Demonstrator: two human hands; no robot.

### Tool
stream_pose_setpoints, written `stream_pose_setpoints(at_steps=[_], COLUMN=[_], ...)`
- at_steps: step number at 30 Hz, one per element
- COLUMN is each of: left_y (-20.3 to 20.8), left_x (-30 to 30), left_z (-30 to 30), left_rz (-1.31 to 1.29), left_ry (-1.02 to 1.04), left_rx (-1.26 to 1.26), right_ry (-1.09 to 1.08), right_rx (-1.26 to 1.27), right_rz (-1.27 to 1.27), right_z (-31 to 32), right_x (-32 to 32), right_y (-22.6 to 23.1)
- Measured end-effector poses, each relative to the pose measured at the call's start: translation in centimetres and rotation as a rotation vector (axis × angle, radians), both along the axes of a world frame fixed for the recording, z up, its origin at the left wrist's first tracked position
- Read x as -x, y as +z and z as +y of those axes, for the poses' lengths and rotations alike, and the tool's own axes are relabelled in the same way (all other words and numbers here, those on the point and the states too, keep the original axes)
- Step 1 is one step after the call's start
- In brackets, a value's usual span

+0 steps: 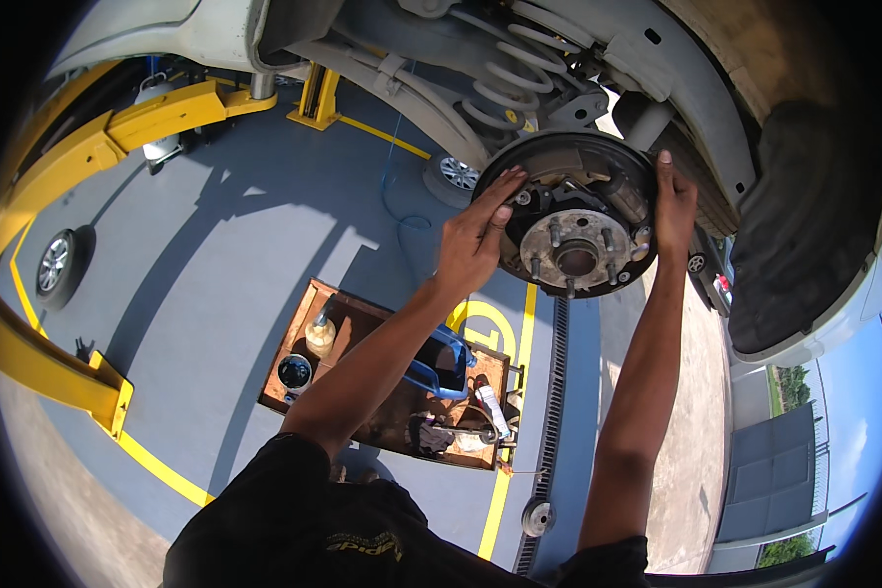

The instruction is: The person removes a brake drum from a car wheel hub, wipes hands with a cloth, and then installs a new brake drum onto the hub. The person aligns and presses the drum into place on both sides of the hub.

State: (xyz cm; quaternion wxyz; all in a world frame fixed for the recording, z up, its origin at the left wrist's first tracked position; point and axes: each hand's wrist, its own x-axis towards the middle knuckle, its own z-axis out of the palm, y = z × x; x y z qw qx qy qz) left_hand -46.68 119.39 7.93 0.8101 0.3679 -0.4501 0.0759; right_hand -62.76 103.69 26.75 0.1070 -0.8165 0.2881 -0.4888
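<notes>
Brake assembly (576,218), a round rusty metal plate with studs, hangs under the raised car (519,39). Left hand (475,233) presses spread fingers on its left side; right hand (672,201) lies flat, open against its right rim.

Vehicle repair workshop.
A car (715,59) is sitting raised on a yellow lift (108,127), its wheel hub (573,245) showing bare; a tool tray (382,377) is standing on the painted floor (216,265).
</notes>
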Motion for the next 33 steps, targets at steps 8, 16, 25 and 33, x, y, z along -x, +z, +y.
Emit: stream_pose_setpoints(at_steps=[8, 16, 25, 33], left_y=[-0.1, 3.8, -1.5, 1.0], left_x=[-0.4, 0.0, 1.2, 0.6], left_z=[-1.0, 1.5, 0.7, 1.6], left_rz=[-0.072, -0.091, 0.013, 0.106], left_ry=[0.064, 0.024, 0.062, -0.04], left_rx=[0.162, -0.083, -0.115, -0.106], right_ry=[-0.015, -0.027, 0.0, -0.014], right_rx=[-0.096, -0.122, -0.085, 0.011], right_rz=[0.044, 0.052, 0.035, 0.03], right_z=[0.0, 0.3, 0.3, -0.2], right_x=[0.2, 0.0, 0.0, 0.1], right_y=[0.2, 0.1, 0.3, 0.2])
